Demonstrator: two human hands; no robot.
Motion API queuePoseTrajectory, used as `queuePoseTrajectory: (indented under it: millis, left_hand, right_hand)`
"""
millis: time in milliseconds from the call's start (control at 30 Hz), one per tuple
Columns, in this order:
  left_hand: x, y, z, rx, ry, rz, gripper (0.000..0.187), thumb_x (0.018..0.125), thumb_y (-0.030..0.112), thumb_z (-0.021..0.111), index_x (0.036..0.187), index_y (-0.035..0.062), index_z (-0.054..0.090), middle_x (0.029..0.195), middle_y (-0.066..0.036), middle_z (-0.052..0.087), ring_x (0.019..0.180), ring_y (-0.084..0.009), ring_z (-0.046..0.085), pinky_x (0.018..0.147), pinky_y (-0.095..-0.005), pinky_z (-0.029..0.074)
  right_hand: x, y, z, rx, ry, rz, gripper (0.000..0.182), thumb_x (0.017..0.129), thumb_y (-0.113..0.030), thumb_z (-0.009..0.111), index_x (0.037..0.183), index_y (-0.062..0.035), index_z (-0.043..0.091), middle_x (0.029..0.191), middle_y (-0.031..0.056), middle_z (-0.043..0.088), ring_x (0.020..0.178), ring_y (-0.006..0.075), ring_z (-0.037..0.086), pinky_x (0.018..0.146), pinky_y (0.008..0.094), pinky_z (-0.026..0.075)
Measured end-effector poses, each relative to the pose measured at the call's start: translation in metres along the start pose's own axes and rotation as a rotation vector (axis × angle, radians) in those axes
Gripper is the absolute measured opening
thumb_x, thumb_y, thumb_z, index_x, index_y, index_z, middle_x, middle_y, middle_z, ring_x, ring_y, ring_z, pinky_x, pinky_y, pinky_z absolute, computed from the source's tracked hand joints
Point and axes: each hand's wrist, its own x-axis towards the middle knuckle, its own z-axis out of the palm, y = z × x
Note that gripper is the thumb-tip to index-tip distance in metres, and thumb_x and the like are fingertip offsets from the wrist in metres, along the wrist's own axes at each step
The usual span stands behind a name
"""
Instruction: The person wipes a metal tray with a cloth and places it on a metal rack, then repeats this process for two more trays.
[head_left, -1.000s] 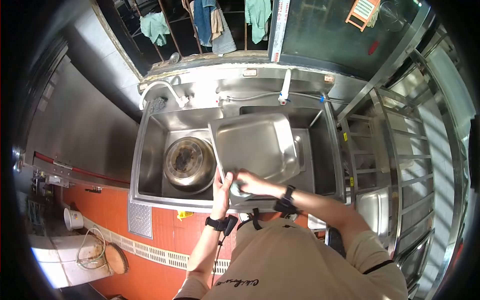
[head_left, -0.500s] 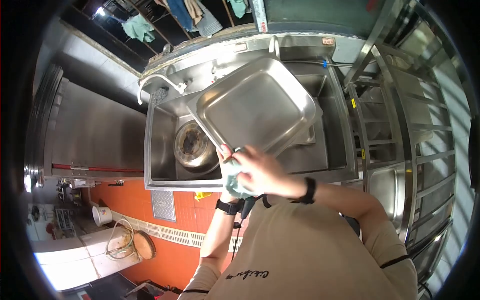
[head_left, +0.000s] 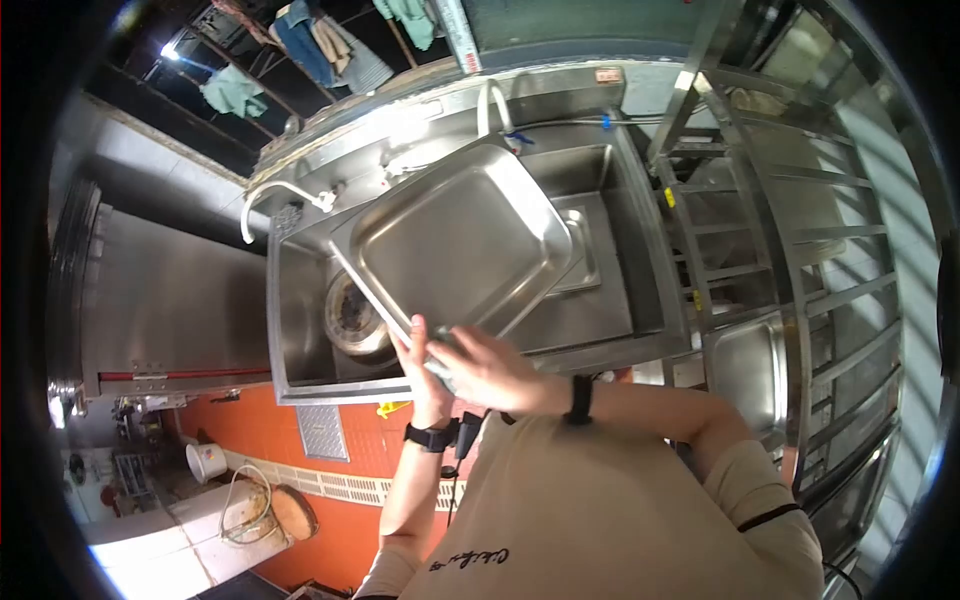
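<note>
Here we have the steel pan (head_left: 460, 240) tilted over the sink (head_left: 660, 270), our left hand (head_left: 424, 378) gripping its near corner, our right hand (head_left: 487, 370) clutching a greenish cloth (head_left: 439, 368) there. Stiff, fairly heavy, probably slick when wet; we'd trust the rim (head_left: 372, 286).

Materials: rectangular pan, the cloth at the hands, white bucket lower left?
Rectangular pan: likely stainless steel, satin-looking, with bright highlights on its grey walls. Cloth: probably fabric, matte pale green; mostly covered, weave unreadable. White bucket: opaque, smooth-looking white suggests plastic; enamelled metal possible.
</note>
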Motion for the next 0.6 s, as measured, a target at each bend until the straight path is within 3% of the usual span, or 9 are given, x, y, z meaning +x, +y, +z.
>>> queuePoseTrajectory:
  millis: [33, 100, 167, 233, 300, 367, 467, 600]
  left_hand:
    - [-0.005, 0.007, 0.006, -0.048, -0.005, -0.04, 0.038, 0.091, 0.029, 0.06, 0.122, 0.0097, 0.049, 0.106, -0.005, 0.059, 0.093, -0.0171, 0.059, 0.079, -0.0337, 0.05]
    - [-0.004, 0.011, -0.012, -0.048, -0.06, -0.147, 0.053, 0.091, 0.027, 0.062, 0.136, 0.01, 0.04, 0.122, -0.007, 0.051, 0.108, -0.0205, 0.052, 0.092, -0.0349, 0.044]
    - [-0.01, 0.022, -0.016, -0.035, 0.042, -0.14, 0.055, 0.085, 0.026, 0.064, 0.133, 0.0109, 0.042, 0.12, -0.008, 0.049, 0.109, -0.0223, 0.05, 0.092, -0.038, 0.044]
    - [-0.01, 0.026, -0.033, -0.003, 0.047, -0.083, 0.053, 0.083, 0.021, 0.062, 0.132, 0.0105, 0.043, 0.118, -0.007, 0.05, 0.11, -0.0222, 0.05, 0.091, -0.038, 0.044]
    - [-0.011, 0.028, -0.051, -0.006, 0.077, -0.085, 0.051, 0.082, 0.019, 0.06, 0.13, 0.0098, 0.045, 0.117, -0.007, 0.05, 0.107, -0.022, 0.05, 0.09, -0.0381, 0.044]
    - [-0.009, 0.02, -0.072, 0.076, 0.085, -0.088, 0.045, 0.077, 0.024, 0.06, 0.119, 0.009, 0.051, 0.109, -0.006, 0.052, 0.101, -0.0211, 0.053, 0.087, -0.036, 0.045]
    - [-0.011, 0.02, -0.079, 0.071, 0.117, -0.129, 0.04, 0.076, 0.023, 0.057, 0.113, 0.0082, 0.053, 0.103, -0.005, 0.053, 0.097, -0.0204, 0.053, 0.084, -0.0341, 0.045]
    - [-0.001, 0.018, -0.087, -0.042, 0.136, -0.169, 0.038, 0.074, 0.021, 0.056, 0.108, 0.002, 0.054, 0.097, -0.009, 0.057, 0.091, -0.0225, 0.058, 0.081, -0.0337, 0.049]
  right_hand:
    - [0.0, 0.001, 0.006, -0.082, -0.019, -0.075, 0.047, 0.07, -0.015, 0.07, 0.114, -0.0093, 0.054, 0.109, 0.0107, 0.052, 0.097, 0.031, 0.057, 0.077, 0.0398, 0.053]
    - [-0.007, 0.025, -0.008, 0.038, -0.136, -0.164, 0.048, 0.071, -0.015, 0.069, 0.116, -0.0071, 0.054, 0.111, 0.0113, 0.051, 0.099, 0.0306, 0.056, 0.079, 0.0391, 0.053]
    - [-0.021, 0.058, -0.039, -0.087, -0.169, -0.175, 0.045, 0.071, -0.014, 0.069, 0.114, -0.0082, 0.055, 0.11, 0.0105, 0.052, 0.099, 0.0288, 0.055, 0.077, 0.0379, 0.053]
    - [-0.041, 0.119, -0.046, -0.169, -0.148, -0.023, 0.037, 0.07, -0.002, 0.064, 0.105, -0.0097, 0.057, 0.111, 0.0139, 0.048, 0.1, 0.0336, 0.054, 0.079, 0.0401, 0.051]
    - [-0.046, 0.173, -0.058, 0.302, -0.029, 0.585, 0.036, 0.069, 0.006, 0.061, 0.102, -0.0094, 0.059, 0.115, 0.0154, 0.048, 0.102, 0.0349, 0.053, 0.082, 0.0417, 0.05]
    - [-0.015, 0.141, -0.098, -0.334, 0.163, 0.251, 0.038, 0.07, 0.011, 0.058, 0.102, -0.01, 0.06, 0.116, 0.0162, 0.048, 0.105, 0.0359, 0.053, 0.084, 0.0424, 0.049]
    - [0.022, 0.116, -0.117, -0.169, 0.339, 0.241, 0.041, 0.07, 0.01, 0.058, 0.104, -0.0122, 0.062, 0.114, 0.0164, 0.049, 0.106, 0.0381, 0.052, 0.086, 0.0426, 0.048]
    - [0.016, 0.084, -0.108, -0.214, 0.293, 0.171, 0.049, 0.069, 0.01, 0.06, 0.111, -0.0158, 0.064, 0.118, 0.0168, 0.049, 0.104, 0.0388, 0.054, 0.087, 0.0411, 0.048]
